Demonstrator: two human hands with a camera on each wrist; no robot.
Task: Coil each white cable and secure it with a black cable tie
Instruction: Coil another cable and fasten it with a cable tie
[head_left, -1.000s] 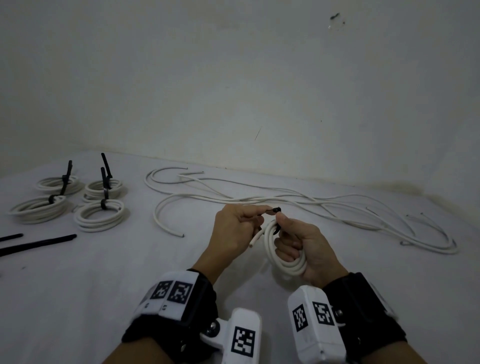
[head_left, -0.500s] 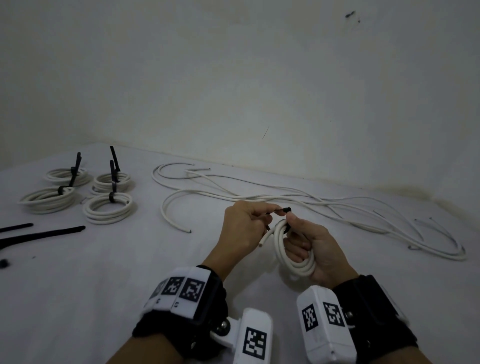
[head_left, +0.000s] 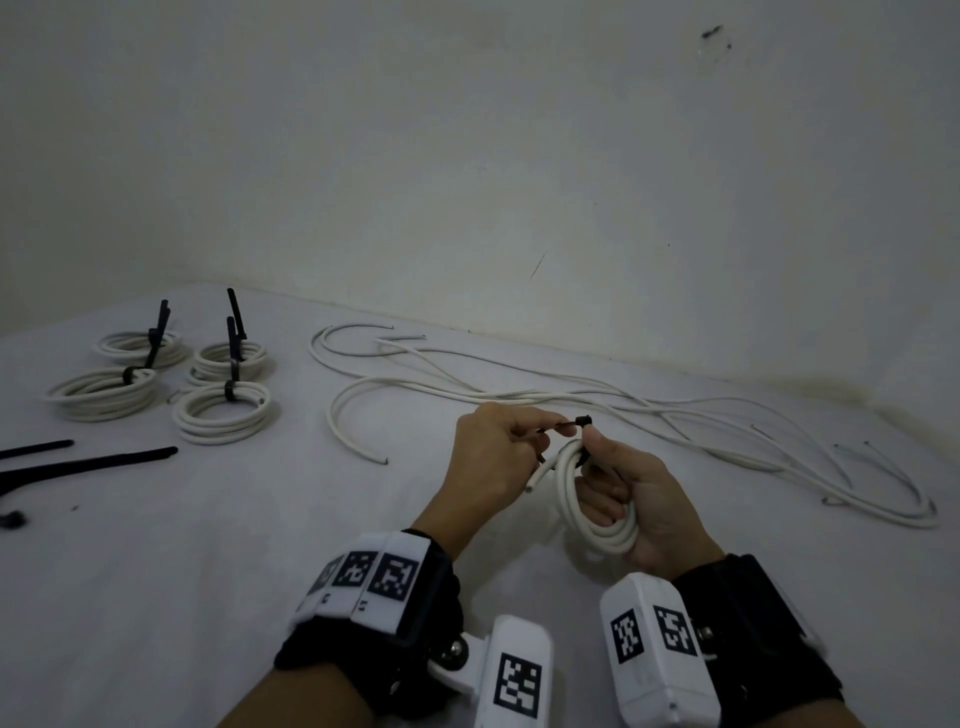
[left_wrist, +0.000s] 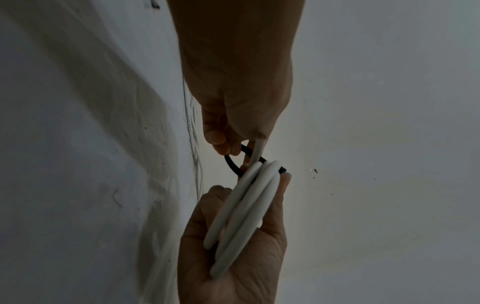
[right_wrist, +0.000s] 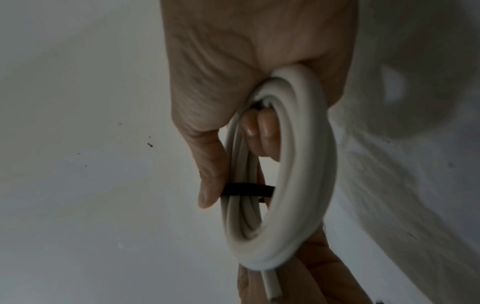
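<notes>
My right hand (head_left: 623, 488) grips a small coil of white cable (head_left: 597, 519) upright, fingers curled through its middle and thumb pressed on its top. A black cable tie (head_left: 574, 425) loops round the top of the coil; its band crosses the strands under my thumb in the right wrist view (right_wrist: 246, 190). My left hand (head_left: 498, 452) pinches the tie's free end just left of the coil, seen as a black loop (left_wrist: 233, 164) in the left wrist view. A loose cable end (head_left: 537, 478) sticks out between the hands.
Several tied white coils (head_left: 223, 410) with upright black tie tails lie at the far left. Loose black ties (head_left: 88, 462) lie at the left edge. Long uncoiled white cables (head_left: 649, 410) sprawl across the white surface behind my hands, near the wall.
Both hands keep their grip on the coil and tie. The camera has tilted slightly, so everything sits a little lower and to the right in the view.
</notes>
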